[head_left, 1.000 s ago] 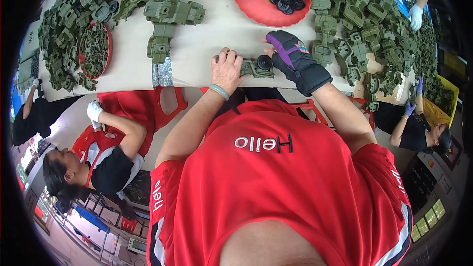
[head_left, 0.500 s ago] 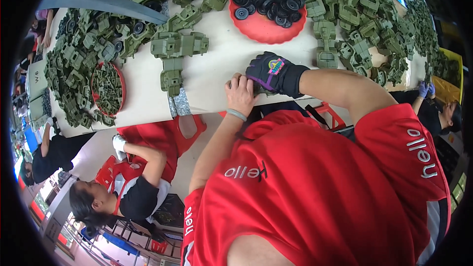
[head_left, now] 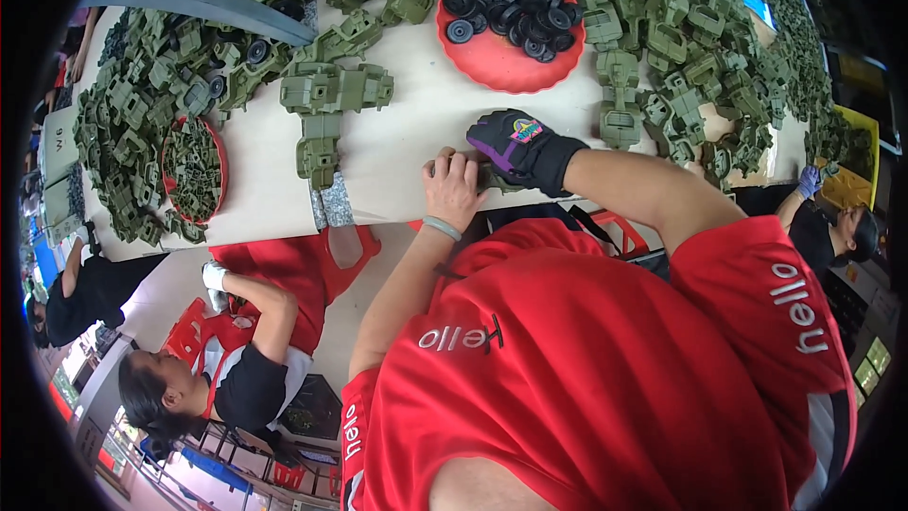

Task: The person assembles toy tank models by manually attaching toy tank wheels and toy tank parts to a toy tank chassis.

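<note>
Your bare left hand point(head_left: 454, 187) curls over the green toy body point(head_left: 494, 180) at the table point(head_left: 407, 118) edge; your gloved right hand point(head_left: 520, 149), its grip hidden, now covers the wheel exposed a second ago. Black wheels point(head_left: 534, 43) fill a red plate point(head_left: 506, 76) at twelve o'clock.

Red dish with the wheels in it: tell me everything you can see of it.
The red dish is round and shallow with a scalloped rim, plastic by its look. It sits upright on the pale tabletop, beyond the gloved right hand. Black wheels lie heaped loosely over its far and middle part, leaving the near side bare. Green parts lie around its far side and right; whether any touch it is unclear. Neither of the wearer's hands touches it.
</note>
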The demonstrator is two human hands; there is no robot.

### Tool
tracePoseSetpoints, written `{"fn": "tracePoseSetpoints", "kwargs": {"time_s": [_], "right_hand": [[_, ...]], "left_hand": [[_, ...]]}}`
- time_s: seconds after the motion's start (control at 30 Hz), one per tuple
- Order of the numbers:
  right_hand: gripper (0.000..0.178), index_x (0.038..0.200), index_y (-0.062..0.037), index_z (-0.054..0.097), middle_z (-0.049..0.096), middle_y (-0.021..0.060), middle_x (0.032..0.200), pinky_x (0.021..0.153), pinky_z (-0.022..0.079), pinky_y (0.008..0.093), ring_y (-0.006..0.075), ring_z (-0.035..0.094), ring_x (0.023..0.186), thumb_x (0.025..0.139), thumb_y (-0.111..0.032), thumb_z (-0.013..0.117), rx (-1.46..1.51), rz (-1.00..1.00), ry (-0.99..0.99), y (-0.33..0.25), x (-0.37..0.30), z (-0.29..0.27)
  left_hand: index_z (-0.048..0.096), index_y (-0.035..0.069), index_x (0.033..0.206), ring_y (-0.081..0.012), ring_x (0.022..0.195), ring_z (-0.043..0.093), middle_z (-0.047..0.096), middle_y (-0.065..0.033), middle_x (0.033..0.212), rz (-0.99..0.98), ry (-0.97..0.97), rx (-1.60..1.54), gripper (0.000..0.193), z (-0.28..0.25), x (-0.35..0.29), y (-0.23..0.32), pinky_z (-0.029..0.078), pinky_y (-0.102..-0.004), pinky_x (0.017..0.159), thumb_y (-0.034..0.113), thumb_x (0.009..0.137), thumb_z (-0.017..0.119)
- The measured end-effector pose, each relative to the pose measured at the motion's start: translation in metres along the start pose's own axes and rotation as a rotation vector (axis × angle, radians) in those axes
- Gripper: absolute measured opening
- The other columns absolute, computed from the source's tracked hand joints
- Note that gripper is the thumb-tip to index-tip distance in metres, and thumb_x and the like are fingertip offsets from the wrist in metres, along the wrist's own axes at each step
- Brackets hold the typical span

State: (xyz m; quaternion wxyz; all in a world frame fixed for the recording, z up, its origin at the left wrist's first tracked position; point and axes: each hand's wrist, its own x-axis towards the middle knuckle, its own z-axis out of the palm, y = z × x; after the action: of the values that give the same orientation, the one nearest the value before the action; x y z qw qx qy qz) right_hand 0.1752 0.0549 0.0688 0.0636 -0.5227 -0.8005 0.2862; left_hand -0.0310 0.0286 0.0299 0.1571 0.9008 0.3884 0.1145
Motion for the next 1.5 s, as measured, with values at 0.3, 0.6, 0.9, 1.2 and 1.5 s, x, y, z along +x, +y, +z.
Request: {"fn": "tracePoseSetpoints", "kwargs": {"time_s": [0.3, 0.6, 0.9, 1.2, 1.5], "right_hand": [[0.032, 0.116, -0.0064, 0.067, 0.068, 0.0191, 0.108, 0.095, 0.051, 0.0474, 0.0403, 0.064, 0.104, 0.085, -0.004, 0.067, -0.016, 0.234, 0.590, 0.058, -0.014, -0.089], [0.043, 0.126, -0.0065, 0.065, 0.068, 0.0205, 0.117, 0.095, 0.053, 0.0487, 0.0400, 0.065, 0.110, 0.086, -0.018, 0.073, -0.454, 0.320, 0.272, 0.130, -0.005, -0.124], [0.041, 0.123, -0.0055, 0.064, 0.068, 0.0155, 0.110, 0.095, 0.053, 0.0427, 0.0355, 0.065, 0.106, 0.086, -0.016, 0.078, 0.148, 0.129, 0.345, 0.072, -0.032, -0.096], [0.050, 0.126, -0.0064, 0.064, 0.066, 0.0150, 0.113, 0.094, 0.052, 0.0457, 0.0365, 0.063, 0.107, 0.078, -0.010, 0.079, 0.167, 0.013, 0.244, 0.006, -0.066, -0.038], [0.055, 0.130, -0.0073, 0.065, 0.066, 0.0148, 0.122, 0.098, 0.051, 0.0461, 0.0365, 0.064, 0.112, 0.078, -0.015, 0.082, -0.039, -0.067, 0.152, 0.001, -0.046, -0.026]], "left_hand": [[0.062, 0.011, 0.119, -0.0344, 0.124, 0.055, 0.064, -0.0125, 0.121, -0.207, -0.298, -0.318, 0.063, -0.015, 0.008, -0.023, 0.040, -0.0513, 0.112, 0.036, 0.068, 0.090], [0.073, -0.001, 0.119, -0.0305, 0.110, 0.069, 0.073, -0.0195, 0.117, -0.526, -0.436, -0.882, 0.061, -0.020, 0.052, -0.081, 0.052, -0.0397, 0.102, 0.046, 0.082, 0.086], [0.053, 0.005, 0.146, -0.0377, 0.123, 0.058, 0.064, -0.0178, 0.130, -0.394, -0.250, -0.173, 0.084, -0.026, 0.024, -0.041, 0.051, -0.0456, 0.104, 0.042, 0.077, 0.085], [0.051, 0.006, 0.147, -0.0334, 0.120, 0.058, 0.062, -0.0143, 0.125, -0.392, -0.322, -0.107, 0.084, -0.008, 0.001, 0.011, 0.053, -0.0476, 0.099, 0.034, 0.074, 0.081], [0.052, 0.000, 0.146, -0.0364, 0.115, 0.060, 0.064, -0.0173, 0.122, -0.386, -0.306, -0.120, 0.081, -0.007, 0.001, 0.017, 0.053, -0.0462, 0.100, 0.035, 0.077, 0.077]]}}
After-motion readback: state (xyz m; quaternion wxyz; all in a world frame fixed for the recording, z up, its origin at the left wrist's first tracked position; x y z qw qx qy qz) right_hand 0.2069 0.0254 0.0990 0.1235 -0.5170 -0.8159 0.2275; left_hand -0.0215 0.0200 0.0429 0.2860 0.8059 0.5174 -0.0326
